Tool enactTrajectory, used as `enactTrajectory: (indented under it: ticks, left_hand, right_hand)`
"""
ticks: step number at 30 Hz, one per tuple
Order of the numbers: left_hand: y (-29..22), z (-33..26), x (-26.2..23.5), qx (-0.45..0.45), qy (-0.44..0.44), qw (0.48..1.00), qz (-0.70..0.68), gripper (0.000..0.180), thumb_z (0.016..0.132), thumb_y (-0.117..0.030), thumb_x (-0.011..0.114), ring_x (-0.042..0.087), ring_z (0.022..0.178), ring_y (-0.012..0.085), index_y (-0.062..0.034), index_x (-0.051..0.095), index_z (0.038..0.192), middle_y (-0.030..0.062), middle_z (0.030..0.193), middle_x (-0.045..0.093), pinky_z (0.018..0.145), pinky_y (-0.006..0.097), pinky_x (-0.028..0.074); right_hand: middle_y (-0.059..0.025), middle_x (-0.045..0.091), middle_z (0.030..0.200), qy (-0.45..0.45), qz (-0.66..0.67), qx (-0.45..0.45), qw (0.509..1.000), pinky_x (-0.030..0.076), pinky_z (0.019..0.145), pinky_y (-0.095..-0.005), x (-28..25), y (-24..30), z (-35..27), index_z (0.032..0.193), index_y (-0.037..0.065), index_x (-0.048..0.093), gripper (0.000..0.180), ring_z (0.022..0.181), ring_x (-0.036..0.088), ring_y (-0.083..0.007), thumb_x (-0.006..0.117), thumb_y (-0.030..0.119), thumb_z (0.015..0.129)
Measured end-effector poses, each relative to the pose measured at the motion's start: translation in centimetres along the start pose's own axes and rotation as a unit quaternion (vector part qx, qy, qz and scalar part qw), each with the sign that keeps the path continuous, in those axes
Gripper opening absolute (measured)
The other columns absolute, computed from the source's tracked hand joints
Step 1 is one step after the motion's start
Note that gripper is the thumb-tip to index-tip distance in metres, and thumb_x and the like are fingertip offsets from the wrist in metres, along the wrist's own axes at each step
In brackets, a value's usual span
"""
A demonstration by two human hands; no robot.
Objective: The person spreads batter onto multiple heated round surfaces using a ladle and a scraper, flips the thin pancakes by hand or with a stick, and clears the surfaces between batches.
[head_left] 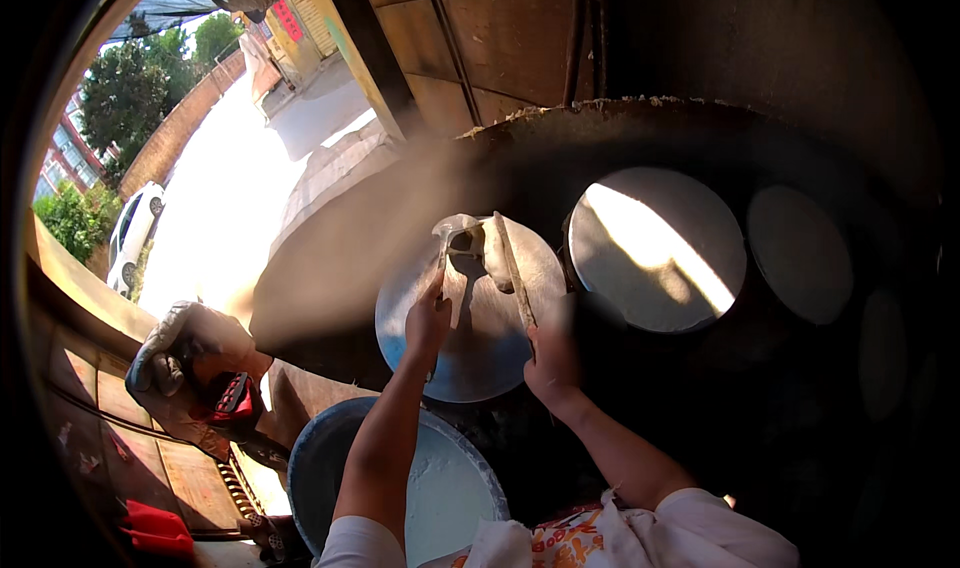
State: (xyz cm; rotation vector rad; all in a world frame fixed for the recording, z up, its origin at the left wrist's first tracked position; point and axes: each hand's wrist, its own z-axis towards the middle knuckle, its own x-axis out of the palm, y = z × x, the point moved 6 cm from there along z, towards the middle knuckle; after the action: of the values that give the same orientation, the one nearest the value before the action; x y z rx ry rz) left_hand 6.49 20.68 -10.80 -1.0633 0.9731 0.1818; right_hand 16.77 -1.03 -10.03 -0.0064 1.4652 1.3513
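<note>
My left hand is closed round the handle of a metal ladle. The ladle's head is over the far part of a round pale plate. My right hand, partly blurred, grips a long thin stick that slants away from me over the same plate. Against the stick's far part lies a pale, elongated piece; whether it is a blade or batter I cannot tell. Both tools cast shadows on the plate. Near my left forearm stands a blue tub holding pale liquid batter.
Further round plates, one sunlit and another in shade, sit rightward on a large dark round surface. Cloth and a red item lie at left. Outside, a white car stands beside a wall.
</note>
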Motion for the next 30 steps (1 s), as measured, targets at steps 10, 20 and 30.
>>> enactTrajectory:
  ticks: [10,20,30]
  left_hand:
    - [-1.0,-5.6,-3.6,-0.279,0.063,0.819,-0.497,0.046,0.091,-0.015,0.047,0.036,0.040,0.0053,-0.0264,0.041,0.135,-0.0045,0.052,0.031,0.035,0.023,0.031]
    - [-13.4,-15.6,-10.5,-0.196,0.125,0.134,-0.963,0.036,0.097,-0.028,0.037,0.045,0.039,0.0069,-0.0105,0.038,0.065,-0.0026,0.049,0.039,0.043,0.023,0.047]
    - [-27.3,-22.4,-14.2,-0.038,0.218,0.349,-0.911,0.023,0.096,-0.023,0.042,0.046,0.044,0.0061,-0.0093,0.057,0.107,-0.0013,0.055,0.046,0.068,0.037,0.053]
  right_hand:
    - [-0.0096,0.058,0.093,-0.008,-0.040,-0.075,0.996,0.048,0.074,-0.0362,0.7,1.4,2.0,0.094,0.004,0.060,0.025,0.088,0.055,-0.0300,0.056,-0.001,0.070]
    - [-0.0103,0.063,0.083,-0.039,0.031,-0.109,0.993,0.047,0.074,-0.0360,-1.0,1.7,2.9,0.085,0.004,0.064,0.022,0.078,0.059,-0.0293,0.059,-0.001,0.064]
    - [-0.0127,0.063,0.085,0.017,0.077,-0.128,0.989,0.047,0.073,-0.0387,0.7,-1.6,6.2,0.083,0.003,0.064,0.020,0.081,0.059,-0.0325,0.056,-0.002,0.065]
